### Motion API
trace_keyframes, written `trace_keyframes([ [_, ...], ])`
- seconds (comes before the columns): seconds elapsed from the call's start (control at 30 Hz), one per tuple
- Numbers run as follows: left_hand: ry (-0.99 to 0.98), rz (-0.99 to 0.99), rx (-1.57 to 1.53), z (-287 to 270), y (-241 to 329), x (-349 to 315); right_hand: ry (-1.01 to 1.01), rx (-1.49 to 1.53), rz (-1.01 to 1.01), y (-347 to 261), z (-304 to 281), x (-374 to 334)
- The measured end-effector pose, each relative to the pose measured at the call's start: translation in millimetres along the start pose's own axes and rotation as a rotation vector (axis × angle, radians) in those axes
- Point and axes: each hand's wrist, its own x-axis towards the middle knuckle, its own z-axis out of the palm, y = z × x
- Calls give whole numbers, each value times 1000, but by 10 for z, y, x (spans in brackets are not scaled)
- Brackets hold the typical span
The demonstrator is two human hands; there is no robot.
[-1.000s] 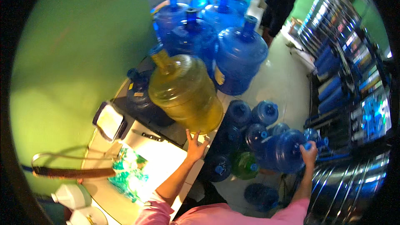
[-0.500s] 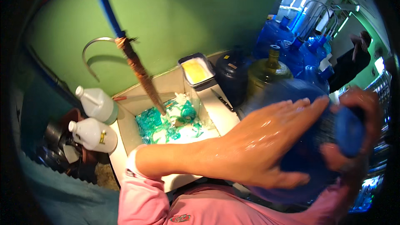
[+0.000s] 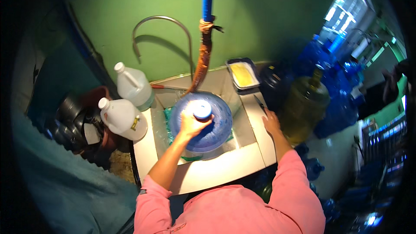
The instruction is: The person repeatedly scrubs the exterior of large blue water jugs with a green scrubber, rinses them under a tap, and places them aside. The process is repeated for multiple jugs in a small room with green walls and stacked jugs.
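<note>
While gripping a water-cooler bottle (image 3: 223, 126) by the neck with left hand (image 3: 192, 124), rests right hand (image 3: 272, 122) at a knife (image 3: 258, 100) with unclear grip.

Bottle (image 3: 222, 133) in sink (image 3: 246, 126) – jugs (image 3: 125, 120) left, knife (image 3: 258, 102) right – tray (image 3: 248, 90) behind knife

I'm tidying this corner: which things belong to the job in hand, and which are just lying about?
In use, it seems:
blue bottle, its neck in the grip of the left hand
sink, under the bottle
knife, at the right hand, contact unclear

Apparently just lying about:
two white jugs
tray with something yellow
yellowish bottle
</note>
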Motion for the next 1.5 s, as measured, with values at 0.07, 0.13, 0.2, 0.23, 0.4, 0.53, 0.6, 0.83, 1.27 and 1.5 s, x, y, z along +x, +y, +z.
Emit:
trace_keyframes([
  [0.07, -34, -183, -39, 110, -335, -101, 20, -65, -20, 241, 258, 36],
  [0.13, -213, -427, -217, 101, -546, -110, 175, -237, -136, 267, 186, 85],
  [0.2, -383, -461, -179, 49, -645, -35, 64, 148, -176, 77, -23, 105],
  [0.23, -445, -554, -51, 22, -659, 9, 15, 414, -101, -72, -112, 69],
  [0.4, -407, -710, 466, 378, -578, 311, -608, 1459, -179, -1129, 180, -457],
  [0.53, -316, -763, 585, 575, -514, 438, -370, 1342, -425, -1564, 472, -483],
  [0.6, -322, -758, 630, 552, -507, 454, -334, 1365, -572, -1628, 409, -329],
  [0.83, -261, -741, 630, 522, -459, 407, -502, 179, -794, -859, -326, 59],
  [1.27, -33, -442, 463, 460, -823, 223, 53, 672, -864, -1255, -83, 9],
  [1.5, 462, -513, -332, 120, -579, 389, -29, 684, -652, -2436, 355, -285],
])
